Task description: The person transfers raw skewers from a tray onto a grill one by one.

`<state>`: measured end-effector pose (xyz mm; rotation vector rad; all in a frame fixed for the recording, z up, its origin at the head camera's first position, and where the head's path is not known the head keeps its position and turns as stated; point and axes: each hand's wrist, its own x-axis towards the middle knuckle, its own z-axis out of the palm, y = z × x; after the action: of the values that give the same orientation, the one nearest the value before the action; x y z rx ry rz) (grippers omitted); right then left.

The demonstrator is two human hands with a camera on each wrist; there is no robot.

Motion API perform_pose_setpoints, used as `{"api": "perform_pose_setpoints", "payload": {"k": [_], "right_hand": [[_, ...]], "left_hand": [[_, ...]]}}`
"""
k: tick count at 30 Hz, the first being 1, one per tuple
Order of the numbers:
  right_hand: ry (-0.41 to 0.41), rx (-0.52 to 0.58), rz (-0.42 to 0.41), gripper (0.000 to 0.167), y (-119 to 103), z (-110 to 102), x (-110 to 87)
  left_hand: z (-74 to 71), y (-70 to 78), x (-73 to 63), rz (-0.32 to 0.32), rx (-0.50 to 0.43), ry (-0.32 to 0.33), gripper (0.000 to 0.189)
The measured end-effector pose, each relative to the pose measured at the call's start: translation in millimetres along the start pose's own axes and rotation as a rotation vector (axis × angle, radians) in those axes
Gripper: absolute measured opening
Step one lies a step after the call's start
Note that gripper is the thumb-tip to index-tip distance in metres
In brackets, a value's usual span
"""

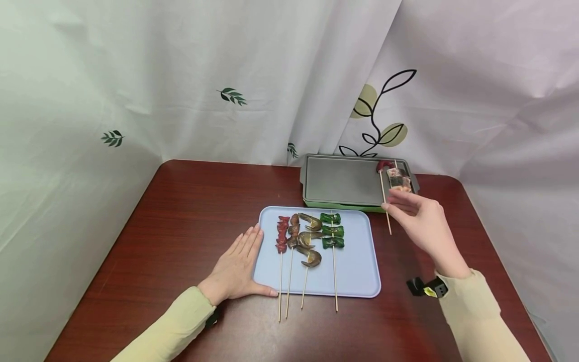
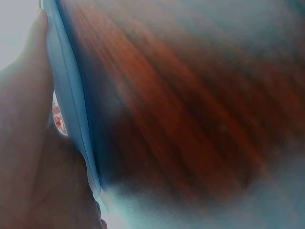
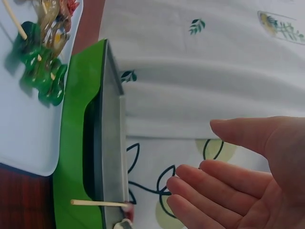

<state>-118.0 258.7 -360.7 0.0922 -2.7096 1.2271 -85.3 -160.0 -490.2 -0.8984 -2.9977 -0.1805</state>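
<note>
My left hand lies along the left edge of a pale blue tray, fingers straight and thumb at its front rim. In the left wrist view the thumb touches the tray's side. On the tray lie skewers of red pieces, brown pieces, curled shrimp-like pieces and green pieces. My right hand hovers by the right end of a grey grill pan; the right wrist view shows its fingers extended, holding nothing. Near it on the pan are a skewer with a red piece and one with pink-and-dark pieces.
Directly behind the tray stands the pan on its green base. Skewer sticks overhang the tray's front edge and the pan's front edge. A white curtain with leaf prints hangs behind the dark red wooden table.
</note>
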Motion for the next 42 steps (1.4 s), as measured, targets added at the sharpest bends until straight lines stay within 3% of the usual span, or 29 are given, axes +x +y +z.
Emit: {"api": "perform_pose_setpoints", "payload": {"k": [17, 25, 42], "right_hand": [[-0.064, 0.029, -0.010, 0.047, -16.9, 2.9, -23.2], [-0.089, 0.054, -0.037, 0.045, -17.6, 14.7, -30.7], [-0.161, 0.129, 0.019, 0.042, -5.8, 43.4, -49.0]], "left_hand": [[2.3, -0.9, -0.4, 0.010, 0.003, 0.010, 0.144], [0.5, -0.5, -0.3, 0.010, -0.010, 0.009, 0.143], [0.8, -0.6, 0.7, 0.001, 0.013, -0.010, 0.144]]}}
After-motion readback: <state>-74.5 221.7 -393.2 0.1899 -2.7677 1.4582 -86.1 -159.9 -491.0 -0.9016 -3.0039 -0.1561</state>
